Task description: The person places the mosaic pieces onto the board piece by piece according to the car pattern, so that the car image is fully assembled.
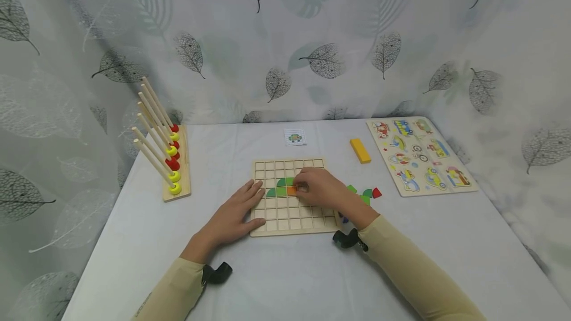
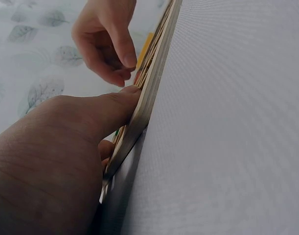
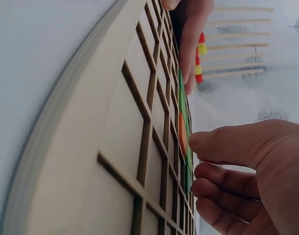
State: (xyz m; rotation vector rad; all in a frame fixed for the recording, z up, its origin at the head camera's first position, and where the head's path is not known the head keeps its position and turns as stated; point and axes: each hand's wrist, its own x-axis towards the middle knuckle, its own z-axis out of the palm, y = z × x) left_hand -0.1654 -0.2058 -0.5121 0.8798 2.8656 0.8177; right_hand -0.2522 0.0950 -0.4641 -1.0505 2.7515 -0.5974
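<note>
Pale wooden grid board (image 1: 285,224) lies flat on the white-covered surface (image 1: 285,276), in front of the person and between both hands. Set in its cells near the middle are an orange tile (image 1: 291,190), a light green square tile (image 1: 281,191) on its left, and a dark green rounded tile (image 1: 270,192) further left; more green tiles (image 1: 281,182) sit in the row behind.

The left hand (image 1: 236,214) rests along the board's left edge, its grip relaxed, with the thumb at the near part of that edge. The right hand (image 1: 322,187) is over the board with bent fingers, thumb and fingertips right by the orange tile; whether its grip pinches a piece cannot be told.

Loose green pieces (image 1: 365,199) and a red piece (image 1: 376,192) lie beyond the board's right side, near the right forearm. Behind the board is a small picture card (image 1: 295,137); to the right, a yellow block (image 1: 360,151) and a vehicle picture puzzle (image 1: 424,152). On the left stands a peg rack (image 1: 185,172) with red and yellow beads.
</note>
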